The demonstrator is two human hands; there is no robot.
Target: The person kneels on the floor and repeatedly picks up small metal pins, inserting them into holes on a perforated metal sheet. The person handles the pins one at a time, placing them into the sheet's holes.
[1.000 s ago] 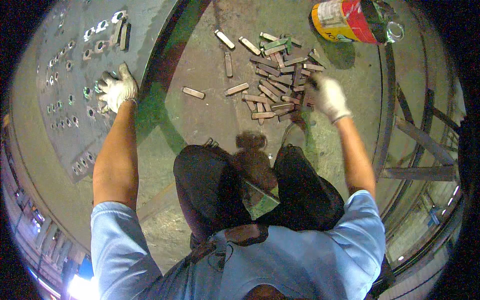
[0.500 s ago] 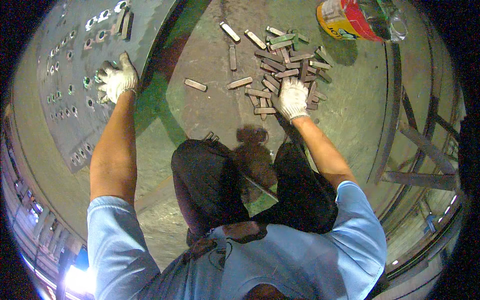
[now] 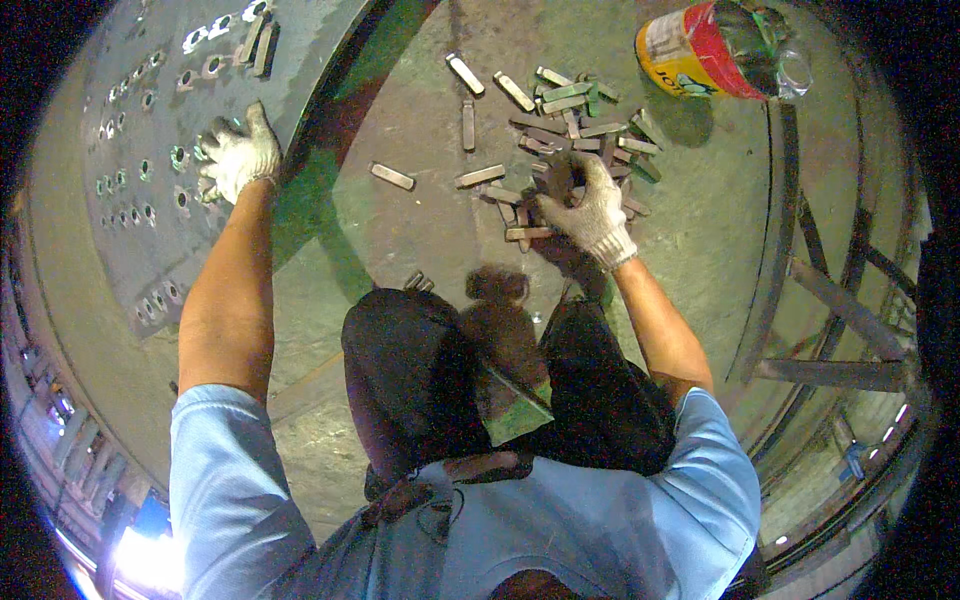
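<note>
My left hand point(image 3: 241, 155), in a white knitted glove, lies with fingers spread on a dark steel plate point(image 3: 225, 120) dotted with holes. Two short metal bars point(image 3: 264, 50) rest on that plate, farther from me. On the floor to the right is a loose pile of short metal bars point(image 3: 603, 129). Just over its near part, my gloved right hand point(image 3: 592, 205) is curled, thumb and fingers bent toward each other. A dark gap shows between them, and what they hold is hidden. Nearest to its thumb is a bar point(image 3: 528, 233) at the pile's near edge.
Several single bars, one of them a bar point(image 3: 391, 176) between the plate and the pile, lie scattered on the floor. A yellow and red bucket point(image 3: 690, 50) stands at the far right. Steel framing point(image 3: 835, 375) borders the right side. My bent knees point(image 3: 405, 350) are close in front.
My right hand has risen off the pile and turned, its fingers now curled where they were reaching down among the bars. My left hand stays on the plate. The view has shifted slightly.
</note>
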